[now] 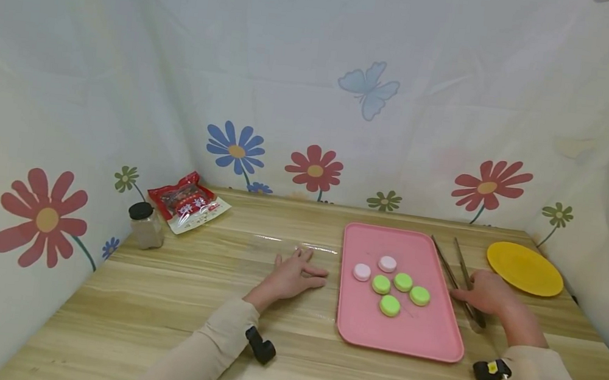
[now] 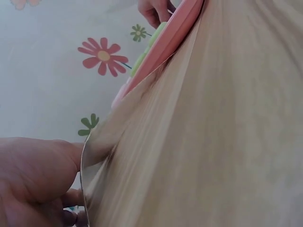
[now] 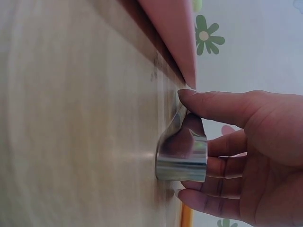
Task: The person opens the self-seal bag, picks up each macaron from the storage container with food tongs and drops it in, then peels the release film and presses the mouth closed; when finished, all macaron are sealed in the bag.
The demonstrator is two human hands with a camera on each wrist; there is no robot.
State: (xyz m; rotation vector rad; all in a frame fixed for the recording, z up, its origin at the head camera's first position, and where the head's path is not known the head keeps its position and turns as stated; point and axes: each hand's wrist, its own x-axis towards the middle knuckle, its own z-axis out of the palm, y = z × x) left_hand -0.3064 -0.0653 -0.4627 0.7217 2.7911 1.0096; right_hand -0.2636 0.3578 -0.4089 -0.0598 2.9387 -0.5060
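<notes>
In the head view, my right hand [image 1: 487,293] is over a pair of metal tongs [image 1: 476,315] lying along the tray's right side. The right wrist view shows the thumb on one side of the tongs' shiny bent end [image 3: 182,158] and the fingers around the other. My left hand [image 1: 289,277] rests on the table left of the tray, fingers loosely spread and holding nothing. Between the hands lies a pink tray [image 1: 357,329] with two pale pink macarons [image 1: 387,264] and several green macarons [image 1: 389,306] grouped near its middle.
A yellow plate [image 1: 525,269] lies right of the tongs, near the back. At the back left are a red snack packet [image 1: 187,203] and a jar with a black lid [image 1: 146,228]. Flower-printed cloth [image 1: 292,91] walls in the wooden table [image 1: 161,305].
</notes>
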